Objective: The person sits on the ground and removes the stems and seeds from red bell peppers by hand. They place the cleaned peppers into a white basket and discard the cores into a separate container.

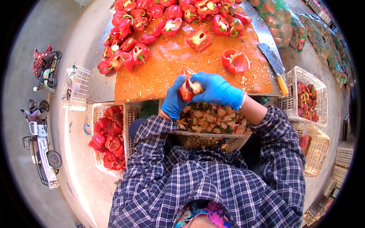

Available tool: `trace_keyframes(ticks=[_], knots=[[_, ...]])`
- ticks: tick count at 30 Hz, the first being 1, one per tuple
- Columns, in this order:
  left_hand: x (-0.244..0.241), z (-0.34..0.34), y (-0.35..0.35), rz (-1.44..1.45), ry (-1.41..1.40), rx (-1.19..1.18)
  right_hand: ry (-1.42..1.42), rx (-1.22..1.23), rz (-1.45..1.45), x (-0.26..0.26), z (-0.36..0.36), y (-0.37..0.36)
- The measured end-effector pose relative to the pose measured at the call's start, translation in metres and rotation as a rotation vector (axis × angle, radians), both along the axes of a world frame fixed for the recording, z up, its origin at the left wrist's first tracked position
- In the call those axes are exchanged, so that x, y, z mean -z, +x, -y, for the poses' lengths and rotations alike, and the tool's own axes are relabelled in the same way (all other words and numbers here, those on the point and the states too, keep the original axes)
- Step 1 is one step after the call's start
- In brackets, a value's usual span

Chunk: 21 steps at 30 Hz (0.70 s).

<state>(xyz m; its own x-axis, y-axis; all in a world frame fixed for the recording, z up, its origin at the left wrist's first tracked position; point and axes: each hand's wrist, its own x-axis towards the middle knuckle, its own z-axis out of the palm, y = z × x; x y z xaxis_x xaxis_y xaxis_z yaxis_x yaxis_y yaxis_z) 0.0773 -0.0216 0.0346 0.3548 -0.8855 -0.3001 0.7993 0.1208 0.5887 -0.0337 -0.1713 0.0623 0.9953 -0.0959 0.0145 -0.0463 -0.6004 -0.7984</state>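
Note:
My left hand, in a blue glove, holds a cut red bell pepper upright at the near edge of the orange board. From the right, my right hand, gloved too, grips the pale seed core at the pepper's opening; whether the core is still attached cannot be told. An opened red pepper half lies on the board beyond my right hand, and another cut pepper lies farther back. Below my hands is a container filled with pale cores, seeds and green bits.
Many red peppers are heaped along the board's far and left sides. A cleaver with a yellow handle lies at the right edge. Crates of peppers stand left and right. Full mesh sacks are at the upper right.

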Motion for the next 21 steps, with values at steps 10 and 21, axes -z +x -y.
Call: trace_keyframes(ticks=[10,21], knots=[[0.017,0.002,-0.011,0.033,-0.029,-0.113,1.262,0.132,-0.136,0.034,-0.004,0.008],[-0.039,-0.009,-0.012,0.184,-0.235,-0.248,0.932,0.007,-0.310,-0.033,0.056,-0.028]])
